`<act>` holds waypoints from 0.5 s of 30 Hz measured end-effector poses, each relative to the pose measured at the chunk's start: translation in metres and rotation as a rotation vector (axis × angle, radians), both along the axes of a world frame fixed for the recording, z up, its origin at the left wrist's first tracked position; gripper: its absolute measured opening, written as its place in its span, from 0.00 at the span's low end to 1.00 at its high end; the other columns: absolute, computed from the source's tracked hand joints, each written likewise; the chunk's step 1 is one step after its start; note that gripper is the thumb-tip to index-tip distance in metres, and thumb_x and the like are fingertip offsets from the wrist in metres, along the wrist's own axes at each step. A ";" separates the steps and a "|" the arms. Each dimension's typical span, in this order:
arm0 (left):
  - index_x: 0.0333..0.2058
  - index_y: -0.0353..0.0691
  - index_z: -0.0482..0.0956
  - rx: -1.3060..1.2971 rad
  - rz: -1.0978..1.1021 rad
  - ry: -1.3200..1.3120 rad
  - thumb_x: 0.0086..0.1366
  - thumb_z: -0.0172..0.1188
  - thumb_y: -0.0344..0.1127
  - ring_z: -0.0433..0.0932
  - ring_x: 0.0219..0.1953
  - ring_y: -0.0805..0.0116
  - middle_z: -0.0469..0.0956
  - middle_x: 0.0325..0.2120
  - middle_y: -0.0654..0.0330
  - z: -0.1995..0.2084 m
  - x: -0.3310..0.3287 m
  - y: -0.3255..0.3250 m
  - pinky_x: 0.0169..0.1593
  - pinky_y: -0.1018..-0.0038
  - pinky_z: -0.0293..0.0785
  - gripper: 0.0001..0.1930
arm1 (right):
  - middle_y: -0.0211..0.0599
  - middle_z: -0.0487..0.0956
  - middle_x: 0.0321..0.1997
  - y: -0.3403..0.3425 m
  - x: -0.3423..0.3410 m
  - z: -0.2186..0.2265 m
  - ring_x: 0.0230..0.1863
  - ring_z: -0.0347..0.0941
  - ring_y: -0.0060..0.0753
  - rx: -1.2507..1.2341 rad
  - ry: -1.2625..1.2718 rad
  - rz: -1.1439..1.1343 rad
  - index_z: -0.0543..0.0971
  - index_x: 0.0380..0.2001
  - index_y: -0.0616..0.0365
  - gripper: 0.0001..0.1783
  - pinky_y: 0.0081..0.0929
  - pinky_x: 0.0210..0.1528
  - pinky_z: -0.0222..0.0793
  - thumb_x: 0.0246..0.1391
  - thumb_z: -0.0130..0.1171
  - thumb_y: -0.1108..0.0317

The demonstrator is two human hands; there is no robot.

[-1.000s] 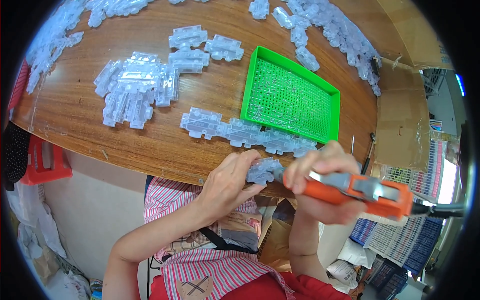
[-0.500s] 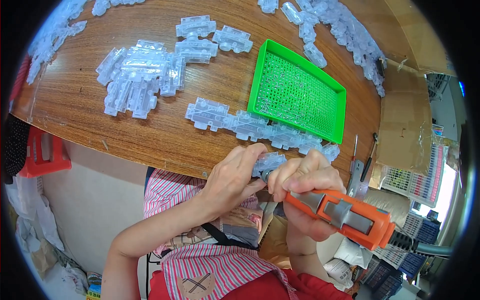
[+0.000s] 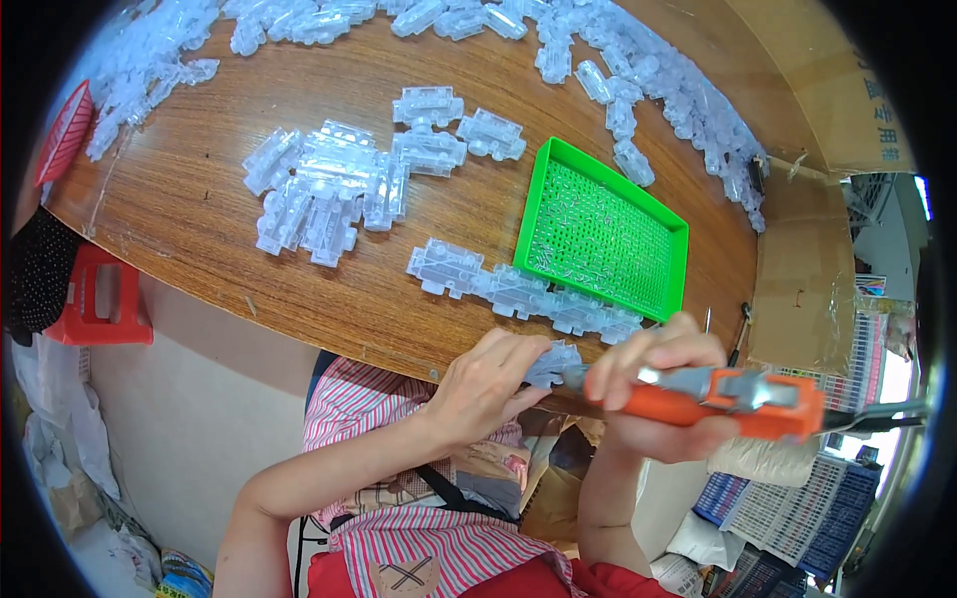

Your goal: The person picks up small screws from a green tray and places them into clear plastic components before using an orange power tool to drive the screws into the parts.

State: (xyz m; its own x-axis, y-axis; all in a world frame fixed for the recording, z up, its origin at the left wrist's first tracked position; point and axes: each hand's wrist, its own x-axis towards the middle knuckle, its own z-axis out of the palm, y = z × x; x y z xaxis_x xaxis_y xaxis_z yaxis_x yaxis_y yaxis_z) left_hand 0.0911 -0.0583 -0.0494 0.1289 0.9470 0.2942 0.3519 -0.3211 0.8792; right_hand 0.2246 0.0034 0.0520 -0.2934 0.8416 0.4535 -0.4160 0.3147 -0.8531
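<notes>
At the near table edge, my left hand pinches a clear plastic housing between thumb and fingers. My right hand is wrapped around an orange electric screwdriver with a cord trailing off to the right. The tool lies nearly level, its nose pointing left at the housing; blur hides whether the bit touches it. Just beyond my hands runs a row of similar clear housings. Behind that row stands a green perforated tray with many small metal screws in it.
A pile of clear housings lies left of the tray. More are heaped along the far edge and far left. A cardboard wall borders the right side. A red stool and another person's dark sleeve are at left.
The screwdriver has swung to a more level angle and shifted right with my right hand, its nose backing away from my left fingers. The whole view has tilted, showing more of the far table.
</notes>
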 end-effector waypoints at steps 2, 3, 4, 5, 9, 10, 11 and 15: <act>0.48 0.37 0.73 0.000 0.010 0.002 0.53 0.70 0.34 0.75 0.44 0.51 0.77 0.40 0.52 0.003 -0.004 -0.003 0.47 0.61 0.74 0.24 | 0.36 0.65 0.28 0.013 0.004 0.011 0.20 0.73 0.31 0.081 0.012 -0.067 0.70 0.40 0.72 0.47 0.27 0.18 0.73 0.53 0.51 0.27; 0.47 0.36 0.75 -0.003 0.019 -0.001 0.52 0.72 0.35 0.75 0.44 0.52 0.78 0.40 0.52 0.005 -0.006 -0.003 0.47 0.62 0.74 0.24 | 0.37 0.66 0.29 0.018 0.008 0.016 0.20 0.73 0.30 0.085 -0.013 -0.090 0.70 0.40 0.71 0.46 0.28 0.18 0.73 0.53 0.51 0.27; 0.47 0.36 0.75 0.008 0.007 0.001 0.52 0.72 0.35 0.75 0.44 0.52 0.78 0.40 0.52 0.009 -0.010 -0.003 0.47 0.62 0.74 0.24 | 0.37 0.66 0.29 0.021 0.012 0.018 0.20 0.73 0.29 0.058 -0.050 -0.146 0.70 0.40 0.71 0.46 0.28 0.18 0.73 0.54 0.51 0.27; 0.46 0.36 0.75 0.017 0.034 0.008 0.51 0.72 0.34 0.76 0.44 0.52 0.78 0.40 0.52 0.013 -0.015 -0.004 0.47 0.62 0.74 0.24 | 0.38 0.67 0.30 0.022 0.015 0.019 0.20 0.72 0.29 0.031 -0.086 -0.204 0.70 0.39 0.70 0.45 0.28 0.18 0.72 0.54 0.51 0.27; 0.47 0.35 0.75 0.105 0.128 0.063 0.49 0.73 0.32 0.76 0.45 0.52 0.77 0.42 0.52 0.036 -0.028 0.020 0.48 0.62 0.74 0.26 | 0.35 0.62 0.26 0.025 0.016 0.022 0.15 0.67 0.27 0.064 -0.103 -0.353 0.71 0.39 0.70 0.41 0.26 0.14 0.67 0.59 0.47 0.31; 0.47 0.36 0.74 0.170 0.149 0.051 0.50 0.73 0.31 0.75 0.45 0.51 0.75 0.43 0.51 0.044 -0.027 0.035 0.48 0.61 0.74 0.26 | 0.35 0.62 0.26 0.025 0.016 0.023 0.15 0.67 0.27 0.071 -0.100 -0.358 0.71 0.39 0.70 0.41 0.26 0.14 0.67 0.59 0.47 0.31; 0.47 0.36 0.74 0.149 0.157 0.041 0.50 0.73 0.31 0.75 0.45 0.51 0.74 0.42 0.51 0.048 -0.025 0.050 0.48 0.61 0.74 0.25 | 0.35 0.63 0.26 0.024 0.016 0.023 0.14 0.67 0.28 0.063 -0.070 -0.377 0.71 0.39 0.70 0.41 0.27 0.14 0.68 0.59 0.47 0.32; 0.48 0.36 0.74 0.152 0.158 0.222 0.51 0.72 0.33 0.74 0.46 0.51 0.74 0.41 0.51 0.052 -0.028 0.101 0.49 0.62 0.73 0.25 | 0.36 0.64 0.25 0.022 0.015 0.022 0.14 0.67 0.28 0.070 -0.127 -0.411 0.70 0.38 0.70 0.40 0.27 0.14 0.68 0.60 0.47 0.32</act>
State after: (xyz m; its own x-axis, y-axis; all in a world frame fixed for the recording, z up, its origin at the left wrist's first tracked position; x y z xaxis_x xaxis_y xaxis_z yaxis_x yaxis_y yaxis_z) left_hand 0.0631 0.0423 0.0029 0.0601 0.9077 0.4152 0.5857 -0.3689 0.7217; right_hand 0.2397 0.0254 0.0745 0.0022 0.8684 0.4959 -0.1374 0.4915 -0.8600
